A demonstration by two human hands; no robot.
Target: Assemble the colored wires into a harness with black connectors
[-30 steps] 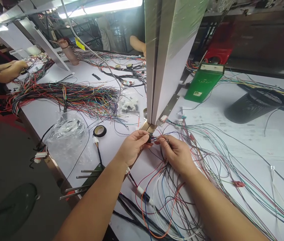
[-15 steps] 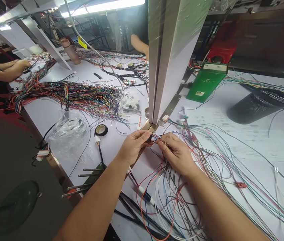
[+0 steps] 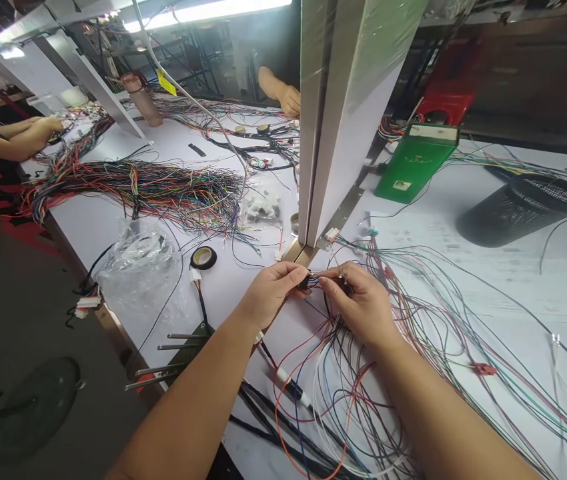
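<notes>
Between finger and thumb of my left hand is a small black connector, partly covered by the fingers. Thin wires run from it toward my right hand, whose thumb and forefinger are pinched on them. Just which wire my right fingers grip is too small to tell. Below both hands a loose bundle of coloured wires spreads over the white table. A white connector with wires lies beyond my right hand, by the foot of the metal post.
The metal post rises right beyond my hands. Black tape, a plastic bag and a large wire bundle lie left. A green box and black mesh cup are right. Co-workers' hands are at the far tables.
My right hand has shifted slightly right, its fingers now further from the black connector, showing more wire between. My left hand still holds the connector. A co-worker's hand shows beside the post.
</notes>
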